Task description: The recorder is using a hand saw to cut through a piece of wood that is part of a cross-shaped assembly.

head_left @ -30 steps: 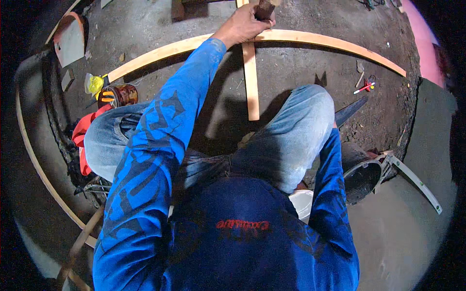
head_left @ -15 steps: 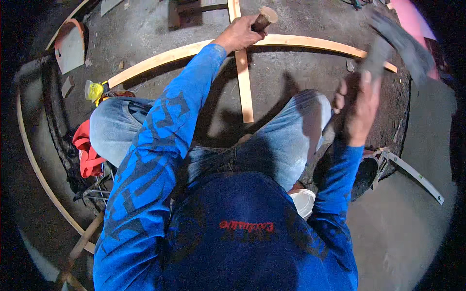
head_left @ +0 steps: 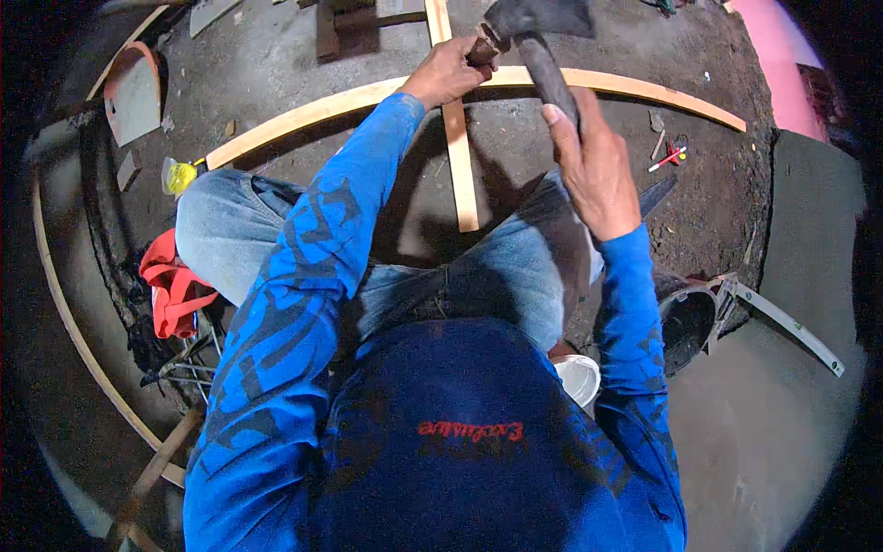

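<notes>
My left hand (head_left: 449, 75) is wrapped round a short, brown wooden piece (head_left: 484, 50), standing where two pale wood strips cross; its lower end is hidden. My right hand (head_left: 598, 170) grips the dark handle of a hatchet (head_left: 549, 78). The hatchet's broad, dark head lies right at the top of the wooden piece, with its narrower end toward it. Beneath my left hand runs the long pale strip (head_left: 303, 117), and the other strip (head_left: 462, 175) points toward me between my knees.
A red-and-white pen-like item (head_left: 667, 159) lies right of my hands. Near my right arm are a dark bucket (head_left: 688, 327), a white tub (head_left: 579, 379) and a pale level-like bar (head_left: 791, 328). At left are red cloth (head_left: 175, 285), a yellow item (head_left: 179, 175) and a rounded board (head_left: 133, 97).
My right hand has swung the hatchet leftward from the far right to the top of the wooden piece. My left hand keeps its hold, with the piece tilted slightly differently.
</notes>
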Demonstrator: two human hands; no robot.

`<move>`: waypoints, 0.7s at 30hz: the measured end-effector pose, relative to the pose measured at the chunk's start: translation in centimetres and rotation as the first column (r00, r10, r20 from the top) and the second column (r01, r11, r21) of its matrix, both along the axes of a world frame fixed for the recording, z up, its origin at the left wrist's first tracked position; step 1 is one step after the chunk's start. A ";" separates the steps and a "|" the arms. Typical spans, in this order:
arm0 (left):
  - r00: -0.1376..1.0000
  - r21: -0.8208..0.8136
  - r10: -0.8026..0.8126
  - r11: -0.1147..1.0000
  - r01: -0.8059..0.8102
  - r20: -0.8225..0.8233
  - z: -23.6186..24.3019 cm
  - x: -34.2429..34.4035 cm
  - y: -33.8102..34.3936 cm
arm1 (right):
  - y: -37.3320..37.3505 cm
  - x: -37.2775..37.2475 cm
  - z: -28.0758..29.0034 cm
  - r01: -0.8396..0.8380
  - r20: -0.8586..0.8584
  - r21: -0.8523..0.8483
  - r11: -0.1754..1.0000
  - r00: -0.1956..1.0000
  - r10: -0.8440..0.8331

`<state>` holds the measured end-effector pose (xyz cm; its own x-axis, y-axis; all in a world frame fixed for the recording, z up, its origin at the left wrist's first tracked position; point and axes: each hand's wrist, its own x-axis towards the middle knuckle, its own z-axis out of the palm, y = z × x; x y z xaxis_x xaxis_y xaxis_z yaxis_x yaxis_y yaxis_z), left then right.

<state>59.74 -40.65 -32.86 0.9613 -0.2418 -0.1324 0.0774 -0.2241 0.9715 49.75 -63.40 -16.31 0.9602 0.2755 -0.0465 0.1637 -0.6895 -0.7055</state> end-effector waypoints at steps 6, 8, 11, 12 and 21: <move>0.998 0.048 0.007 0.999 -0.010 0.069 0.1 0.5 -0.1 | -0.2 0.6 10.5 0.063 0.261 0.444 0.894 0.945 -0.196; 0.998 0.135 0.026 0.990 -0.033 0.050 -0.1 0.4 -0.2 | 0.5 0.5 10.0 0.051 0.272 0.538 0.841 0.934 -0.231; 0.992 0.000 0.038 0.999 -0.038 0.121 -0.4 0.1 -0.3 | 1.5 0.0 3.5 0.052 0.495 0.146 0.988 0.861 -0.118; 0.980 0.065 0.029 0.997 -0.043 0.194 -0.5 -0.2 -0.3 | 1.5 -0.4 0.9 0.027 0.334 -0.006 1.000 0.942 -0.023; 0.998 0.207 -0.014 0.978 0.000 0.068 -0.3 0.4 0.2 | -2.3 2.2 10.7 -0.191 0.330 0.493 0.849 0.944 0.021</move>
